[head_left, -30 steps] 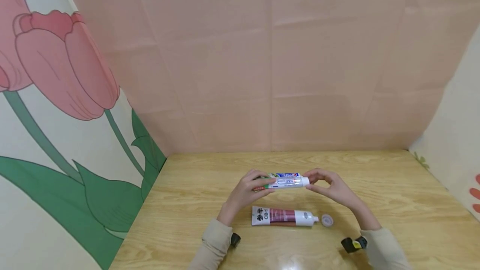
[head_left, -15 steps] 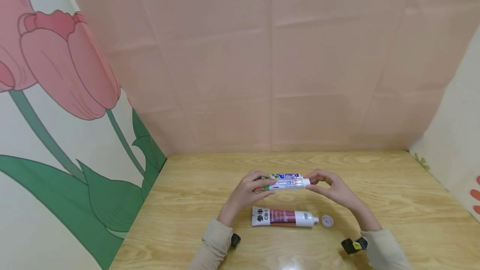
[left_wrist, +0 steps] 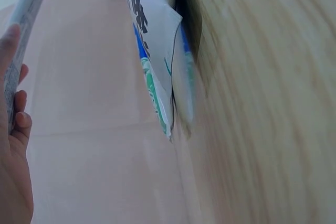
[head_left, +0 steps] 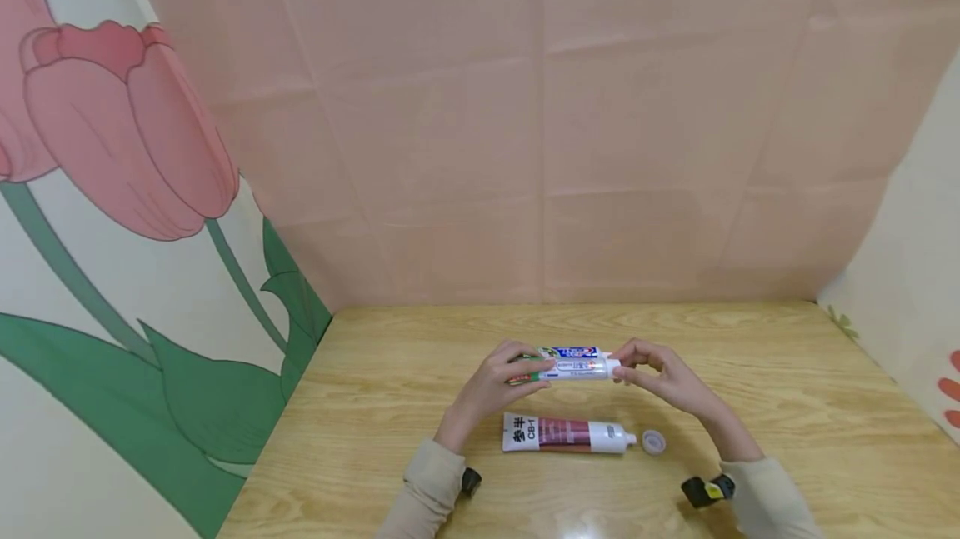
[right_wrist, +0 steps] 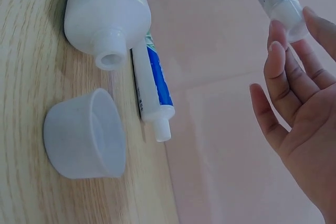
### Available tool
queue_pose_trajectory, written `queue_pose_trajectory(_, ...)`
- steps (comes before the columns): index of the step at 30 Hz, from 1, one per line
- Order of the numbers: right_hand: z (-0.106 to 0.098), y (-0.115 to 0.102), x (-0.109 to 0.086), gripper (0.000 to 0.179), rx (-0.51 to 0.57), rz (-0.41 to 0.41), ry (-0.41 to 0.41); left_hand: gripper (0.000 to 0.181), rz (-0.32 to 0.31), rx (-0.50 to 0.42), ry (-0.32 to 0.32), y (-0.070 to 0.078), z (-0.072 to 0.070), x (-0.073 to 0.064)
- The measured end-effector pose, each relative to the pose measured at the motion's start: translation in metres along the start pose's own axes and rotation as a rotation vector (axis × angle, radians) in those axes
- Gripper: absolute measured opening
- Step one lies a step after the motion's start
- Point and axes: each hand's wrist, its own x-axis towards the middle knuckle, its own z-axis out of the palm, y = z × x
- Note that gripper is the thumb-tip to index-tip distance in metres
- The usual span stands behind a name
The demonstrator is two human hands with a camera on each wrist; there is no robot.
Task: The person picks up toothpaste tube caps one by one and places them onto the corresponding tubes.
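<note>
My left hand [head_left: 498, 376] grips a white toothpaste tube [head_left: 581, 368] with a green end, lifted above the table and lying level. At its right end, my right hand [head_left: 671, 376] pinches the white cap [right_wrist: 291, 19] between thumb and fingers. Behind it, partly hidden in the head view, a blue and white toothpaste tube [right_wrist: 157, 80] lies with a bare nozzle. Nearer the front lies a larger white and maroon toothpaste tube [head_left: 566, 434], its nozzle uncovered and pointing right. Just past that nozzle, a loose white cap [head_left: 653, 441] rests on the table.
The wooden table [head_left: 390, 472] meets a pink cloth [head_left: 450, 214] at the back. A wall with painted tulips [head_left: 135, 131] stands at the left, a pale wall [head_left: 907, 289] at the right. A black wrist camera [head_left: 705, 491] sits by the right sleeve.
The fingers of my right hand have shifted slightly at the cap, and the held tube has moved a touch to the right. The things on the table lie as before.
</note>
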Motion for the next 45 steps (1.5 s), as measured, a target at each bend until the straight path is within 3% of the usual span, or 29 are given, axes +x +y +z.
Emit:
queue_pose_trajectory(5, -0.001, 0.001, 0.001, 0.017, 0.003, 0.001, -0.007, 0.034, 0.003, 0.002, 0.009, 0.000, 0.001, 0.000)
queue_pose_trajectory(10, 0.000, 0.001, 0.000, 0.023, -0.008, 0.040, -0.010, 0.037, -0.037, 0.000, -0.011, 0.002, 0.000, 0.000)
queue_pose_trajectory(16, 0.003, -0.007, 0.001, 0.027, -0.132, 0.115, 0.011, 0.037, -0.091, -0.021, -0.041, 0.001, 0.001, -0.002)
queue_pose_trajectory(21, 0.004, -0.022, 0.003, 0.021, -0.188, 0.111, 0.017, 0.036, -0.092, 0.000, -0.066, 0.000, 0.000, -0.002)
queue_pose_trajectory(24, 0.005, -0.016, 0.004, 0.020, -0.225, 0.089, 0.024, 0.039, -0.098, 0.023, -0.090, -0.002, -0.002, -0.001)
queue_pose_trajectory(30, 0.006, 0.013, 0.004, 0.019, -0.271, 0.018, 0.008, 0.045, -0.139, 0.055, -0.182, -0.008, -0.002, -0.006)
queue_pose_trajectory(38, 0.009, 0.021, 0.003, 0.018, -0.264, -0.004, 0.007, 0.049, -0.207, 0.027, -0.265, -0.013, -0.008, -0.013)
queue_pose_trajectory(45, -0.006, 0.045, 0.016, 0.018, -0.288, -0.089, -0.072, 0.048, -0.292, 0.045, -0.419, -0.024, -0.005, -0.003)
